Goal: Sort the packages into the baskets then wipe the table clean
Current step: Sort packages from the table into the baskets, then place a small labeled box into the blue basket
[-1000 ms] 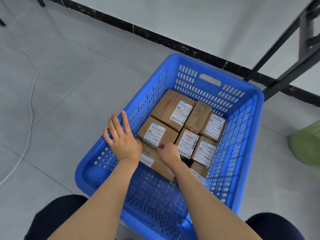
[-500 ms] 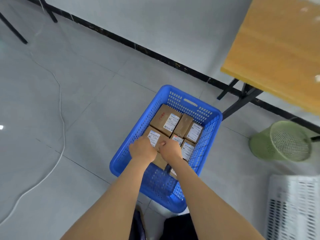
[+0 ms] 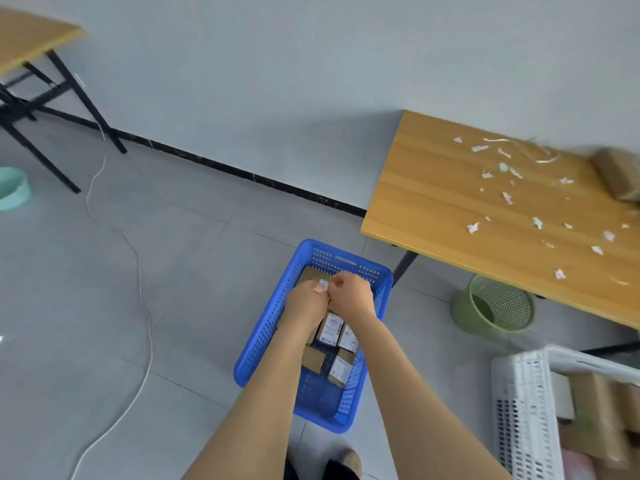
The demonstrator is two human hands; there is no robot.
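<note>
A blue basket (image 3: 263, 337) stands on the floor and holds several brown cardboard packages (image 3: 330, 329) with white labels. My left hand (image 3: 306, 301) and my right hand (image 3: 353, 294) hover close together over the basket's far half, both with fingers curled in. I see nothing gripped in either hand. My forearms hide some of the boxes. The wooden table (image 3: 433, 209) at the right is strewn with white paper scraps (image 3: 507, 197). One blurred brown package (image 3: 620, 174) lies at its far right edge.
A white basket (image 3: 523, 403) with brown packages sits at the lower right. A green mesh wastebasket (image 3: 495, 308) stands under the table. A white cable (image 3: 145, 317) trails across the floor at left. A second table (image 3: 27, 36) and a teal bowl (image 3: 12, 188) are far left.
The view has risen and pulled back from the blue basket, bringing the table and white basket into sight. My left hand went from spread on the rim to curled beside my right hand.
</note>
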